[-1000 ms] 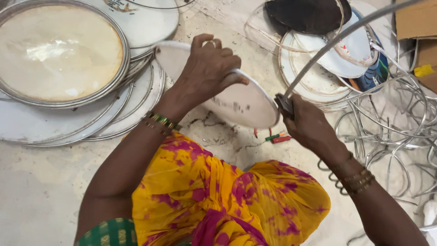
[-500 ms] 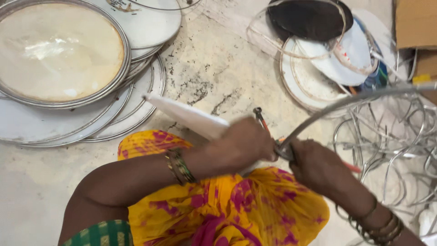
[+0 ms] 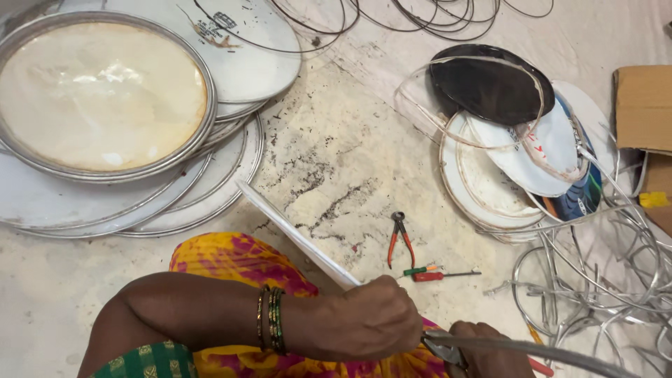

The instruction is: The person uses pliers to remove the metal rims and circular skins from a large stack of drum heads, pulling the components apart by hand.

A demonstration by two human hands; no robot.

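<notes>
Left hand (image 3: 374, 318) closed in a fist round the near end of a thin white disc (image 3: 294, 234), seen edge-on and slanting up and away toward the stacked rims. Green and gold bangles (image 3: 271, 319) on that wrist, forearm lying across a yellow and pink cloth (image 3: 231, 262) over the lap. Right hand (image 3: 490, 350) just right of the left hand, cut off by the bottom edge; curled on a pair of pliers (image 3: 439, 347) whose metal nose sits at the left hand's knuckles. How tight that grip is, hard to tell, most of the hand being out of frame. Grey metal hoop (image 3: 553, 353) running from the pliers off to the lower right corner; whether the nose bites it, unclear.

Beyond the left hand, on the stone floor (image 3: 350, 140): orange-handled cutters (image 3: 400, 239), then a small screwdriver (image 3: 445, 275) with red and green grip, both apart from the disc. Far left of the disc, a pile of large round rimmed heads (image 3: 105, 98), the top one cream-coloured, the lower ones mostly covered. Far right of the disc, a smaller heap of round skins (image 3: 511, 147), a black one uppermost, with loose hoops over it. Right of the screwdriver, a tangle of bent wire rings (image 3: 595, 280), overlapping too closely to count. Cardboard box (image 3: 644, 108) at the right edge, partly cut off.
</notes>
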